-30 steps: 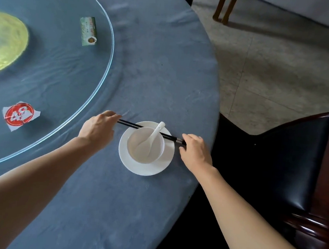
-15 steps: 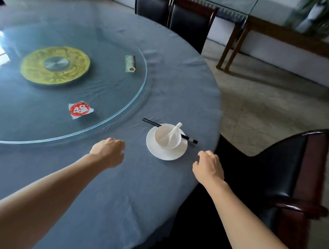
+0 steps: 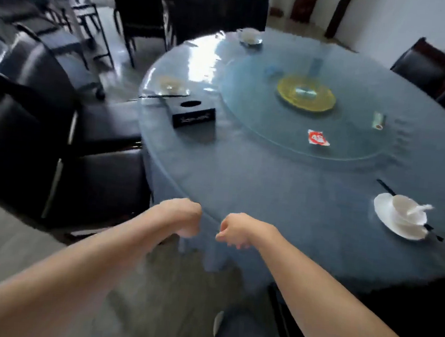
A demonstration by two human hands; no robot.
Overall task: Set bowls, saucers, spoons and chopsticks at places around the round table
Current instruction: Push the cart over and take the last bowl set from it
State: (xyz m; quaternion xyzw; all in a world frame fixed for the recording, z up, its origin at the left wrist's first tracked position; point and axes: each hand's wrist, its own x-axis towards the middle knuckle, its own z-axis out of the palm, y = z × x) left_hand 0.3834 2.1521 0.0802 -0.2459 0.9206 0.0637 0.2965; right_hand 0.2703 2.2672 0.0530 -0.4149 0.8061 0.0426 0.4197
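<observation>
Left grip (image 3: 180, 216) and right grip (image 3: 239, 230) hovered loosely curled, empty, over the surface (image 3: 282, 185) edge; bowl (image 3: 404, 208) sat on saucer (image 3: 404, 230).

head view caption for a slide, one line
Empty left hand and right hand hover at the edge of the round table; bowl, spoon, saucer and chopsticks sit to their right.

Black chairs (image 3: 41, 127) crowd the left side of the round worktop (image 3: 268, 195). Far chairs (image 3: 221, 11) and right chairs (image 3: 432, 67) ring the rest. The floor (image 3: 2, 241) is grey. The wall (image 3: 396, 19) is white, with a dark post (image 3: 339, 13). Daylight glares off the worktop's left edge.
</observation>
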